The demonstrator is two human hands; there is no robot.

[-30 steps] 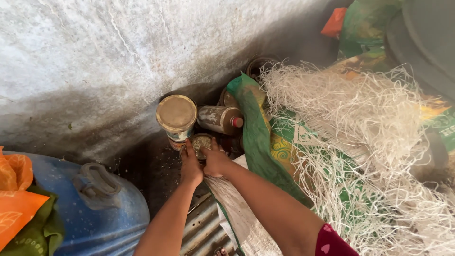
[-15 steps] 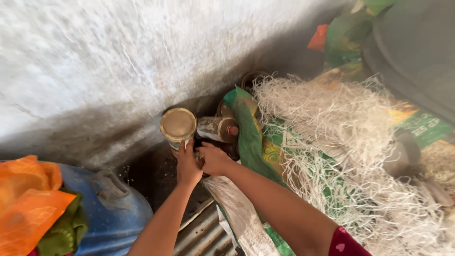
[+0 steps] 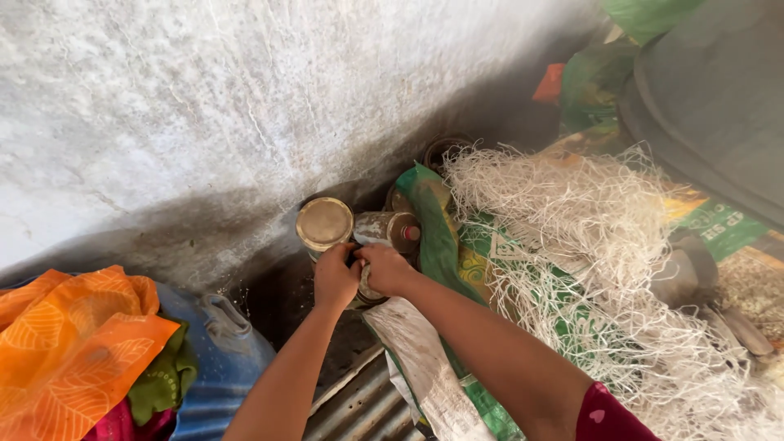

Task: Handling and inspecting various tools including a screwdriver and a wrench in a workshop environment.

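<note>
Both my hands meet low against the wall among dusty containers. My left hand (image 3: 334,277) grips something just below a round tin with a gold-coloured lid (image 3: 324,224). My right hand (image 3: 387,269) closes over a small jar or lid (image 3: 365,286) that is mostly hidden under the fingers. A dirty bottle with a red cap (image 3: 390,230) lies on its side right behind my hands. What exactly each hand grasps is covered by the fingers.
A rough whitewashed wall (image 3: 204,106) fills the upper left. A blue plastic jerrycan (image 3: 220,359) with orange cloth (image 3: 73,343) stands at lower left. A pile of white shredded fibre (image 3: 588,245) on green sacks lies right, a large dark tub (image 3: 719,98) beyond. Corrugated sheet (image 3: 359,408) lies below.
The view has shifted, bringing the orange cloth further in at left. My hands stay together at the same containers, with the fingers slightly rearranged.
</note>
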